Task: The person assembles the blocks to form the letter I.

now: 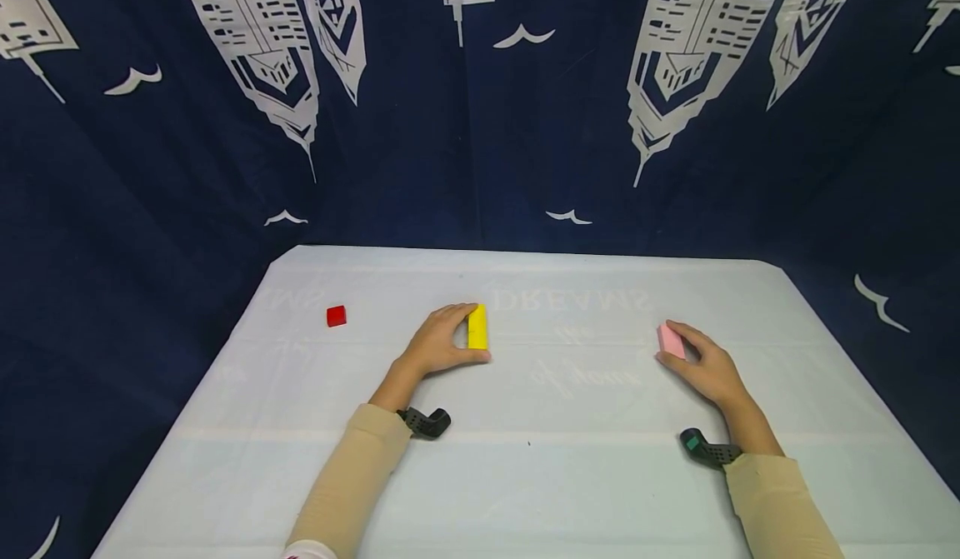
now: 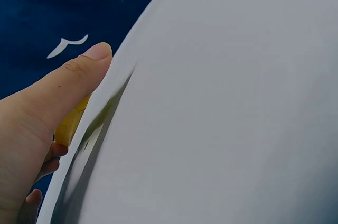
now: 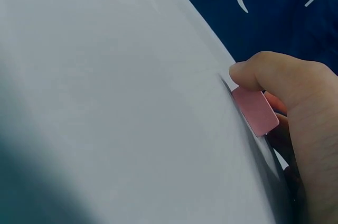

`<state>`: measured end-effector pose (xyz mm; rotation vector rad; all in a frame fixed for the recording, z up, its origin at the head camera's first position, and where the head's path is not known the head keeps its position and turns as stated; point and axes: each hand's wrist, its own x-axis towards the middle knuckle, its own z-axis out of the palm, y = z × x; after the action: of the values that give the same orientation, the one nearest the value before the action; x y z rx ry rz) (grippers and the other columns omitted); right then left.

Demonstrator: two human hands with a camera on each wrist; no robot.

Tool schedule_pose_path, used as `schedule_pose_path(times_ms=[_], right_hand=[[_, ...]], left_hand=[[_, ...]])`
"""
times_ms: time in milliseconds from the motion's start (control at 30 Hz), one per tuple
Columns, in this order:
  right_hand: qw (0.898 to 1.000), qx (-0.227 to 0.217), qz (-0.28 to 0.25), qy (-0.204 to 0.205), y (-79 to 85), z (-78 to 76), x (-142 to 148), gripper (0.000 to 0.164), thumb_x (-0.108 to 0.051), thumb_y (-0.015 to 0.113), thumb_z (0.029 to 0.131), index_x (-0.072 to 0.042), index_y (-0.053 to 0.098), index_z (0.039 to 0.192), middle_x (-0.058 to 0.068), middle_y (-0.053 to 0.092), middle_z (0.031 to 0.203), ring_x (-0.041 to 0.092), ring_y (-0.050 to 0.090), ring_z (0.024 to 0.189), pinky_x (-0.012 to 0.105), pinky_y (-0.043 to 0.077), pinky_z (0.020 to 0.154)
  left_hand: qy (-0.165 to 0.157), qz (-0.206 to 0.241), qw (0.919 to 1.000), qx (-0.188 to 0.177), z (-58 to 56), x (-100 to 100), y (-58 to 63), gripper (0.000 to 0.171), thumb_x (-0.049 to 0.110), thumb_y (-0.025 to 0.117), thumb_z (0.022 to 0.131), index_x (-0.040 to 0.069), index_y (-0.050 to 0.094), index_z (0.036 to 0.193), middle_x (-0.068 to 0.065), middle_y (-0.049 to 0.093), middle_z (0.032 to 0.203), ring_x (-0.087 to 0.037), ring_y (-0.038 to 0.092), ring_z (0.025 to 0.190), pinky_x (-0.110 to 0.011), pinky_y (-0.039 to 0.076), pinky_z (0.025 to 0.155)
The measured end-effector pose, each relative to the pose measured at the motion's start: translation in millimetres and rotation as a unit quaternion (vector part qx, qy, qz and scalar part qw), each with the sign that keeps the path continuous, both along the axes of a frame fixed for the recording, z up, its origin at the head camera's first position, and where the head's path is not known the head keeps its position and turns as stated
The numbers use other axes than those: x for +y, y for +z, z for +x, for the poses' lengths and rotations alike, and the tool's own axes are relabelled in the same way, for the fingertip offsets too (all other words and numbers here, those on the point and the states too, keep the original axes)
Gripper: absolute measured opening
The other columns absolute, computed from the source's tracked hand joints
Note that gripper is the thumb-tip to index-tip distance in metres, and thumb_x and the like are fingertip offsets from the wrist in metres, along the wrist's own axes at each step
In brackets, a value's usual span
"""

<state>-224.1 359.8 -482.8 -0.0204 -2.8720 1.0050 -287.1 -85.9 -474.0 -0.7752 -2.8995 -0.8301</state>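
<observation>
Near the middle of the table, my left hand (image 1: 438, 342) grips a long yellow block (image 1: 477, 327) by its two ends, thumb at the near end and fingers at the far one. A faint line crosses the block; whether it is one piece or two I cannot tell. The left wrist view shows part of this yellow block (image 2: 68, 127) behind the thumb. Over on the right, my right hand (image 1: 708, 367) pinches a small pink block (image 1: 671, 341) between thumb and fingers. One flat face of the pink block (image 3: 256, 111) shows in the right wrist view.
A small red block (image 1: 336, 316) lies on the white-covered table (image 1: 562, 476), left of my left hand. Behind the far edge hangs a dark blue cloth (image 1: 465, 167) with pale building and bird prints. Each wrist wears a black device.
</observation>
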Motion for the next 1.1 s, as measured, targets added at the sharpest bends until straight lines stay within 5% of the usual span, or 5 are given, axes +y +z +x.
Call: schedule_pose_path(times_ms=[1100], right_hand=[[1.000,0.002,-0.003,-0.004,-0.9,0.7,-0.5,0.074,-0.043,0.064,0.092,-0.001,0.039,0.147,0.031,0.031,0.150,0.054,0.025,0.136,0.068,0.022,0.106]], left_hand=[[-0.039,-0.034,0.9985,0.018,4.3,39.4,-2.3,0.097,0.063,0.074,0.075,0.010,0.040,0.149,-0.008,0.044,0.149,-0.026,0.036,0.139,-0.039,0.024,0.116]])
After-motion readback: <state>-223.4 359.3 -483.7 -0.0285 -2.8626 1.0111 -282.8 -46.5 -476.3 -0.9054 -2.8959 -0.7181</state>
